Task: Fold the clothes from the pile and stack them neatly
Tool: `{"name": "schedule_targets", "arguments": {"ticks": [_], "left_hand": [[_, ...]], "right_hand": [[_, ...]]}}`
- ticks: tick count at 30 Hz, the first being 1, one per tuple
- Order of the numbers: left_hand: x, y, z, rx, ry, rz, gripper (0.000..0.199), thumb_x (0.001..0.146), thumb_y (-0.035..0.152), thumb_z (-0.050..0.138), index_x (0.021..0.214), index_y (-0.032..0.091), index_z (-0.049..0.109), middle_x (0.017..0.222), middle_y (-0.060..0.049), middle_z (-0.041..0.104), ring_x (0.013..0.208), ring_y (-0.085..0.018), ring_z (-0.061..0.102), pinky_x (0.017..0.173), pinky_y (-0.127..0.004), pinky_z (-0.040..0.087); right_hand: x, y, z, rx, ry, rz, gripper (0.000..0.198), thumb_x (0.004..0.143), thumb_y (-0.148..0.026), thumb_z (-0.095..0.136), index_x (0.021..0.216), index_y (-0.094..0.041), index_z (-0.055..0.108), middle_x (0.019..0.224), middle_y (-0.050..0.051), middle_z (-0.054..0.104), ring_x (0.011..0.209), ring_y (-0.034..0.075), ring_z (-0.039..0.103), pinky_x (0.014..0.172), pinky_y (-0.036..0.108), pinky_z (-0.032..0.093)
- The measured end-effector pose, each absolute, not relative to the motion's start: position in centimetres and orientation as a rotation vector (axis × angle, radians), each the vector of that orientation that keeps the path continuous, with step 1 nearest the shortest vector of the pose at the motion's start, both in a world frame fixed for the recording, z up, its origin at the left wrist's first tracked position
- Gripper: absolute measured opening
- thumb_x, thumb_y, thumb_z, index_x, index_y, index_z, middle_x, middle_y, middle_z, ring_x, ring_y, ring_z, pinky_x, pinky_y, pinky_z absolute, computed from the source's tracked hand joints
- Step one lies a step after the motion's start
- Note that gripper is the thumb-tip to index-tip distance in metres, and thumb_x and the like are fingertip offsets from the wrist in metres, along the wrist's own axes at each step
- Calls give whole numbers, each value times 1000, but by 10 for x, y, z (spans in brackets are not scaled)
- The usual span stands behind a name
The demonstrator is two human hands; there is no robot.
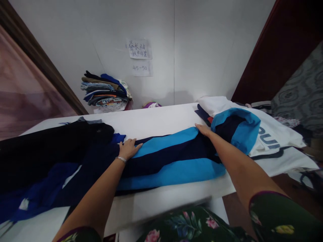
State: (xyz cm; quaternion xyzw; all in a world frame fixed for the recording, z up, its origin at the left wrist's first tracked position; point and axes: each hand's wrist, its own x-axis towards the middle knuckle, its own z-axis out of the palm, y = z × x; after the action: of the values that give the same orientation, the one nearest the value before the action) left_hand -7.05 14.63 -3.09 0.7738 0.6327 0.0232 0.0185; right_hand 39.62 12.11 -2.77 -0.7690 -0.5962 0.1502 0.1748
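Observation:
A navy and bright blue jacket (176,171) lies lengthwise across the white table in a long, narrow strip. My left hand (129,148) rests flat on its left part, fingers spread, with a bracelet at the wrist. At the jacket's far edge, toward the right, my right hand (203,129) lies with its fingers stretched out on the cloth. Beyond the right wrist, a puffed, rounded blue and navy section (246,131) stands up; whether it is a hood or another part of the jacket I cannot tell.
Black and royal blue clothes (63,151) cover the table's left side. A folded stack (106,90) stands by the wall at the back left. White clothing with dark lettering (277,134) lies at the right. Two handwritten papers (140,48) hang on the wall above the table (156,119).

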Motion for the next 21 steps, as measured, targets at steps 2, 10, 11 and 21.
{"name": "schedule_targets", "arguments": {"ticks": [2,10,11,21], "left_hand": [[-72,147,-29,2478,1963,80,64,86,60,36,124,13,58,125,-18,59,120,-34,49,107,-58,20],[-77,145,-31,2532,1972,187,54,86,59,41,101,13,66,102,-14,66,104,-31,58,94,-44,37],[-77,145,-33,2525,1975,202,55,85,59,41,103,13,65,103,-15,66,104,-31,58,93,-44,38],[-51,115,-26,2625,1685,430,52,90,47,46,134,20,49,142,-13,49,134,-28,40,112,-48,24]], "right_hand": [[400,123,-29,-2229,-1765,402,44,87,-47,53,117,-18,66,127,11,62,120,26,55,99,31,40],[402,108,-35,-2407,-1787,142,37,86,-47,54,101,-17,68,106,13,69,102,26,60,82,31,42],[401,106,-37,-2416,-1774,127,37,86,-48,53,100,-17,68,104,12,69,100,25,61,81,30,42],[404,97,-43,-2423,-1733,108,46,88,-57,47,102,-19,68,99,8,70,91,22,63,74,27,43]]}}
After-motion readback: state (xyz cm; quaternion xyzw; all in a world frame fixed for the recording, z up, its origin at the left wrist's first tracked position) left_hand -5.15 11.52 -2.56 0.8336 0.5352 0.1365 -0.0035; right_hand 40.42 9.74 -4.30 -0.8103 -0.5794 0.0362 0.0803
